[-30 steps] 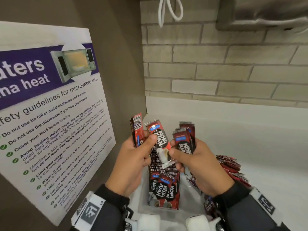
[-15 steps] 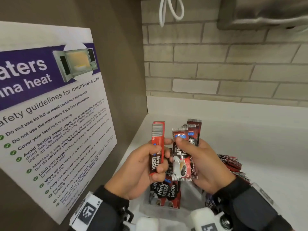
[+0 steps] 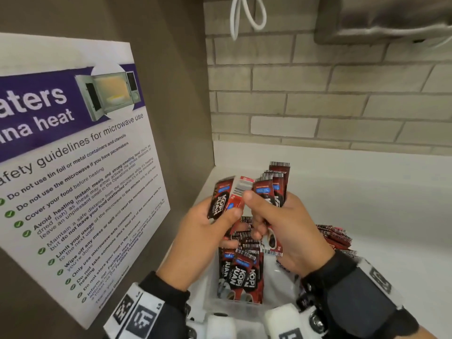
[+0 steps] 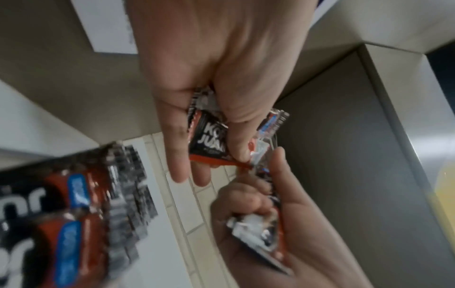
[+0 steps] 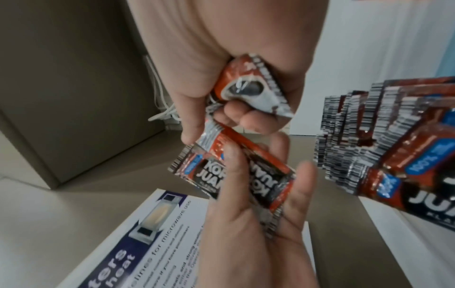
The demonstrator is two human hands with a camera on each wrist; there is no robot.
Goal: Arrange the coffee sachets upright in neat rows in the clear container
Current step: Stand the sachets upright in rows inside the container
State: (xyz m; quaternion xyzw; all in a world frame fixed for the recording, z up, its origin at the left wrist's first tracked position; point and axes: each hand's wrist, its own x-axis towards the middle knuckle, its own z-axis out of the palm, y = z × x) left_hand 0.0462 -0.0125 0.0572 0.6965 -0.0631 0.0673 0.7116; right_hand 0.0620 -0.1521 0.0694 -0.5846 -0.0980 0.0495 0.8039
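Note:
Red and black Kopi Juan coffee sachets are the objects. My left hand (image 3: pixel 212 223) pinches two sachets (image 3: pixel 228 198) side by side, thumb on top; the right wrist view shows them (image 5: pixel 221 171) fanned in its fingers. My right hand (image 3: pixel 281 221) grips a bundle of several sachets (image 3: pixel 274 187) upright, and its thumb reaches toward the left hand's pair. Both hands hover above the clear container (image 3: pixel 210 297), where several sachets (image 3: pixel 239 275) stand upright along the left side. The container's right part shows bare. The left wrist view is blurred.
A loose pile of sachets (image 3: pixel 335 236) lies on the white counter (image 3: pixel 391 204) right of the container. A brown side panel with a microwave safety poster (image 3: pixel 73 167) closes the left. A brick wall (image 3: pixel 318 106) stands behind, with a white cable (image 3: pixel 244 15) hanging.
The left hand now shows two sachets side by side where one showed half a second ago. The hands have stayed close together above the container.

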